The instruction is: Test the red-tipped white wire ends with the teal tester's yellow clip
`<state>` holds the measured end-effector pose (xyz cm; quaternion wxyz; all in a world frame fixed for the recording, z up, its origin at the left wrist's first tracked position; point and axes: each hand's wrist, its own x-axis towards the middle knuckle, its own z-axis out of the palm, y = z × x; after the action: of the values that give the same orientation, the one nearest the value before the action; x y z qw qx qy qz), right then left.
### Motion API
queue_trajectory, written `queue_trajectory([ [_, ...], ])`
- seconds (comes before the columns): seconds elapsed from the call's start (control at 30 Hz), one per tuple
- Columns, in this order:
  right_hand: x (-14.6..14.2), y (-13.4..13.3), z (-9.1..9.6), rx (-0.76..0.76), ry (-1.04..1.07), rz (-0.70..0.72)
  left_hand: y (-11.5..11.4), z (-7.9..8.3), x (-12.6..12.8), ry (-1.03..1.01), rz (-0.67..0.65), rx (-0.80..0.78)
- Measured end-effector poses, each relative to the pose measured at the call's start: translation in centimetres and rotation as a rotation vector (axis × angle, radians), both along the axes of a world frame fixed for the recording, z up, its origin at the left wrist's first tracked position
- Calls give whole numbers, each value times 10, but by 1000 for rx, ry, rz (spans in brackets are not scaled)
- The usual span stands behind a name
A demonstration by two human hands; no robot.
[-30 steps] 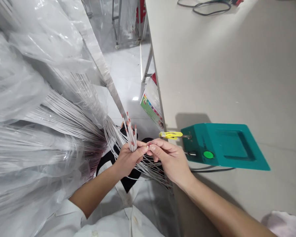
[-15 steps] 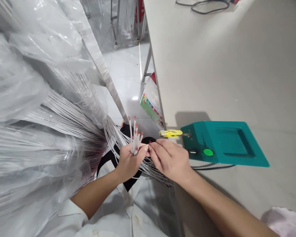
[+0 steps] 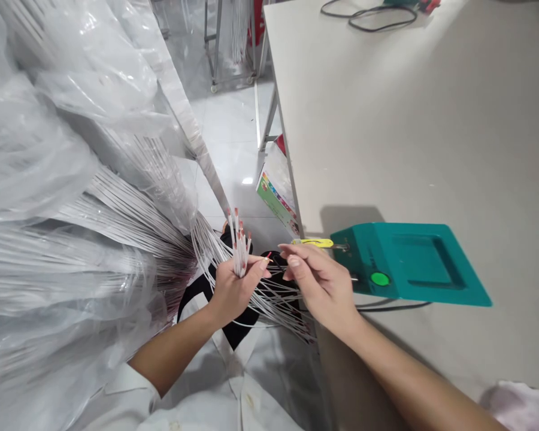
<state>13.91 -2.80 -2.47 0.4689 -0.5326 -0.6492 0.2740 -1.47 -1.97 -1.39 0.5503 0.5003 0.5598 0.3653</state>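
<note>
My left hand [image 3: 237,290] is closed around a bunch of white cables [image 3: 239,248] whose reddish ends point up. Between its thumb and forefinger it pinches another cable end, from which thin red and black wires [image 3: 270,256] stick out. Just to the right, my right hand [image 3: 326,284] has its fingers loosely bent and apart, with nothing visible in them. Beyond its fingertips, a yellow-handled clip [image 3: 314,243] is attached to a teal device [image 3: 424,260] with a green round button [image 3: 379,279]. Loose white cables [image 3: 281,305] hang below both hands.
On my left hang thick bundles of white cables [image 3: 135,209] under clear plastic sheeting [image 3: 103,54]. The pale table [image 3: 408,131] lies to the right, with a black cord [image 3: 381,27] at its far end. A printed box [image 3: 276,197] stands beside the table's edge.
My right hand has drawn back to the right from my left hand, its fingers opening. The red and black wires now show at my left fingertips. The bunch of cables has shifted slightly left.
</note>
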Motion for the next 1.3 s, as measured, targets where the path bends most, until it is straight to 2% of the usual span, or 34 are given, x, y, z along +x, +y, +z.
queue_trajectory([
  [0.13, -4, 1, 1, -1, -34, 79, -2, -1, 1, -45, -53, 25],
  [0.27, -5, 2, -2, 69, -82, 107, -3, -3, 1, -35, -94, 38],
  [0.33, -2, 1, -4, 161, -205, 112, -2, -3, -1, -26, -140, 49],
  [0.43, 2, 0, -4, 349, -523, 118, -2, -5, -3, -7, -201, 88],
  [0.5, 3, -1, -3, 390, -650, 114, -3, -7, -4, 52, -204, 135],
  [0.53, 2, -1, -2, 367, -646, 111, -3, -8, -5, 99, -197, 172],
  [0.6, -1, -1, 2, 255, -524, 110, -4, -11, -6, 203, -174, 289],
  [0.67, -4, -1, 6, 75, -309, 96, -5, -14, -6, 272, -136, 436],
  [0.77, -9, 1, 12, -352, 138, 98, -5, -17, -5, 283, -104, 604],
  [0.83, -10, 4, 13, -672, 502, 117, -5, -18, -4, 275, -103, 651],
  [0.9, -10, 6, 13, -919, 813, 138, -6, -19, -3, 269, -110, 668],
  [1.0, -8, 7, 11, -1086, 1018, 176, -6, -18, -1, 238, -107, 634],
  [1.07, -7, 6, 10, -1030, 974, 163, -6, -17, -1, 205, -82, 557],
  [1.13, -7, 4, 11, -845, 784, 106, -5, -17, 0, 178, -52, 455],
  [1.2, -6, 0, 10, -559, 468, 82, -4, -15, 0, 150, -44, 373],
  [1.3, -1, -3, 6, -73, -45, 153, -4, -12, -1, 99, -93, 272],
])
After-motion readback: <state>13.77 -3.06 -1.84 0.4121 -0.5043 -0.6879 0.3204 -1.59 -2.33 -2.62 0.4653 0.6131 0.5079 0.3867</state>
